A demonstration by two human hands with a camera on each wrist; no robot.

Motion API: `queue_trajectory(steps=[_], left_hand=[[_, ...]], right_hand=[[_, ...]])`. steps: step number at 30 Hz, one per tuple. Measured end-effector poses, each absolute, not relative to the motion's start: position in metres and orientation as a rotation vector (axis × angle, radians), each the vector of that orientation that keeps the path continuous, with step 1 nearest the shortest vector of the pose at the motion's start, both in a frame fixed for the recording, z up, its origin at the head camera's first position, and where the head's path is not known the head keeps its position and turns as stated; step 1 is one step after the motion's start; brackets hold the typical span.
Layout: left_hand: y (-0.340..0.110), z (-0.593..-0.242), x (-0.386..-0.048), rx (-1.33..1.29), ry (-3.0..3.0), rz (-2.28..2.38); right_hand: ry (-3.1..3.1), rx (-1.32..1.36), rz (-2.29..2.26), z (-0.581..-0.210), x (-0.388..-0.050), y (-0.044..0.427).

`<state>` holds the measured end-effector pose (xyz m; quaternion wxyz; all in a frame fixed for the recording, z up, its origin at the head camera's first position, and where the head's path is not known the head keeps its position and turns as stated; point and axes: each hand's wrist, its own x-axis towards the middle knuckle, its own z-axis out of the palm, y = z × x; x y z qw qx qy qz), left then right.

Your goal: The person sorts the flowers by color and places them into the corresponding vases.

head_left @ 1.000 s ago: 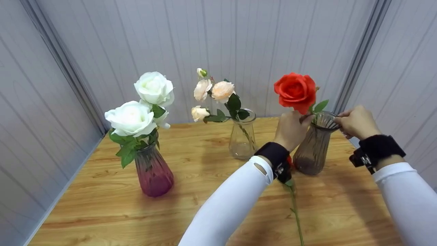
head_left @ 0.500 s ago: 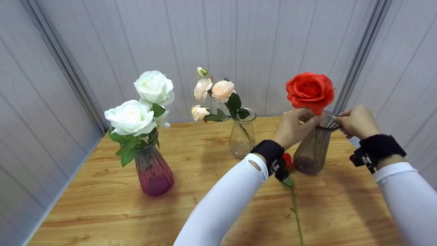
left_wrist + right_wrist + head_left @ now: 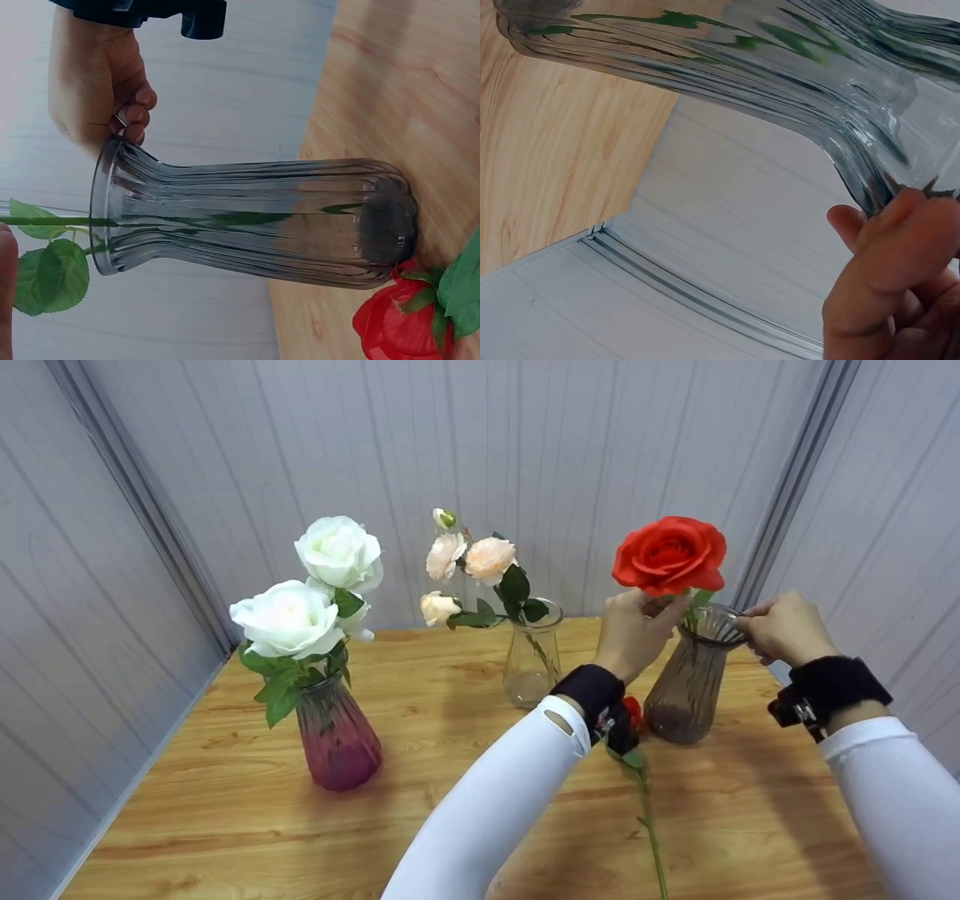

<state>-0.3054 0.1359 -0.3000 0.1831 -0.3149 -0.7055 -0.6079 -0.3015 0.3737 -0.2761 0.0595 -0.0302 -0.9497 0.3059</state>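
A large red rose (image 3: 671, 555) stands above the mouth of a ribbed grey glass vase (image 3: 686, 690). Just under its bloom, my left hand (image 3: 636, 631) pinches the stem. In the left wrist view the green stem (image 3: 45, 220) runs through the mouth down into the vase, with leaves (image 3: 52, 276) outside the rim. My right hand (image 3: 789, 628) grips the vase's rim on its right side, thumb and fingers on the glass. Beneath my left wrist a second red rose (image 3: 632, 712) lies on the table, its bloom partly hidden by the wrist band and its stem pointing toward me.
A pink-tinted vase (image 3: 341, 742) with white roses (image 3: 289, 619) stands at the left. Behind, in the middle, a clear vase (image 3: 529, 667) holds peach flowers (image 3: 489, 559) leaning left. Panelled walls (image 3: 480, 450) border the wooden table (image 3: 420, 840) at the back and sides.
The red rose moved right with my left hand, then slightly back left, and its bloom turned to face more upward. My right hand and the grey vase stayed in place.
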Motion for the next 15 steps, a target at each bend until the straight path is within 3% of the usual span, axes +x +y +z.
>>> queue_trajectory(steps=[15], left_hand=[[0.142, -0.318, -0.315, -0.904, -2.283, -1.426]], right_hand=[[-2.859, -0.105, 0.975, -0.277, -0.302, 0.374]])
